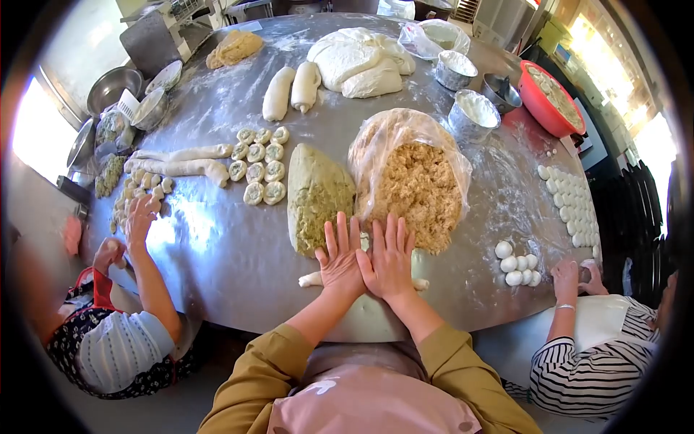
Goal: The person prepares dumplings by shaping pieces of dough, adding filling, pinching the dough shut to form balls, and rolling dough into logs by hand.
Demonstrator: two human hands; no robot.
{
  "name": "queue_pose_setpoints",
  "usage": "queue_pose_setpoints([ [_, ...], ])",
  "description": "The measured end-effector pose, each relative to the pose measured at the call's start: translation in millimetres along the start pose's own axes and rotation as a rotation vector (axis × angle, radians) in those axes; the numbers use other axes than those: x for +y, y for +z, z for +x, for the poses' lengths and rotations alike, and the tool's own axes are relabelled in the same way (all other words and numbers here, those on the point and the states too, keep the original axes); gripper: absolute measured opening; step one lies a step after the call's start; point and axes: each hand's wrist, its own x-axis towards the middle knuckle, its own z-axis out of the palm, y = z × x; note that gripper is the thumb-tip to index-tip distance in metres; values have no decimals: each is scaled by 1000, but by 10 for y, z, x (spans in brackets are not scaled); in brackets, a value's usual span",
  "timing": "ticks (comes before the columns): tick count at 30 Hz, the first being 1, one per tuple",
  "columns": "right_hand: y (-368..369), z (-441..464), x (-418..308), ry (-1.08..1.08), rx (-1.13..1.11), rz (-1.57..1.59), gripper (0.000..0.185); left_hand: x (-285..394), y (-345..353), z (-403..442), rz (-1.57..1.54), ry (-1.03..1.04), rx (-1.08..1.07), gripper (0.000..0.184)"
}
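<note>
Metal table (pixel 238 267), bag (pixel 372 163) of brown filling (pixel 423 188), left hand (pixel 341 264), right hand (pixel 388 264), both splayed over dough (pixel 311 279)

A green mound (pixel 318 192) and bagged brown mass (pixel 423 188) block passage beyond the hands (pixel 341 263); bare tabletop (pixel 231 271) opens leftward.

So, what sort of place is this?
Probably a bakery or similar kitchen: there's a big mound of white dough, rows of small white pieces, and a metal worktable dusted white.

Wrinkled mustard-brown sleeves (pixel 256 372) show beside a dusty-pink apron (pixel 383 405) with a white print (pixel 322 387).
</note>
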Motion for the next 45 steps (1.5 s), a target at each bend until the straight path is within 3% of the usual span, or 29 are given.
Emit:
queue_pose_setpoints([
  [2, -105, -158, -40, -49, -83, 58, 63, -55, 72, -183, 161, 100, 196, 66],
  [4, -166, -454, -45, -46, -226, 193, 63, -79, -167, -390, 167, 209, 42, 63],
  [6, -289, -783, -108, -119, -227, 152, 64, -141, -259, -613, 60, 290, -133, 62],
  [10, -520, -1205, -58, -235, -307, 238, 67, -329, -503, -1111, -100, 404, -111, 64],
  [12, -604, -1311, 195, -179, -140, 267, 67, -488, -728, -1090, -269, 360, -117, 67],
  [13, -748, -1262, 290, -146, -64, 211, 67, -581, -834, -1043, -153, 387, 40, 76],
  [14, -839, -1223, 368, -116, 17, 154, 67, -691, -860, -970, -173, 421, 33, 77],
  [16, -724, -1225, 459, -143, 14, 133, 70, -861, -808, -842, -213, 490, 24, 79],
  [18, -600, -1171, 408, -223, -82, 146, 72, -834, -687, -763, -215, 568, 2, 70],
  [20, -516, -1031, 219, -252, -95, 224, 56, -733, -552, -753, -221, 608, -35, 62],
  [21, -424, -981, 171, -275, -103, 251, 52, -643, -568, -715, -211, 656, 70, 48],
  [24, -338, -957, 173, -323, -110, 293, 41, -662, -467, -704, -170, 679, 16, 41],
  [27, -491, -931, 147, -325, -83, 299, 39, -669, -632, -759, -162, 712, 94, 31],
  [33, -481, -884, 1, -385, -101, 145, 46, -706, -800, -783, -5, 559, 51, 56],
  [37, -520, -916, 192, -353, -129, 214, 51, -782, -815, -887, -64, 535, -147, 68],
  [40, -561, -895, 130, -333, -107, 194, 49, -656, -842, -838, -116, 535, -54, 63],
  [45, -240, -801, 72, -371, -81, 160, 35, -644, -512, -728, -12, 535, -112, 41],
])
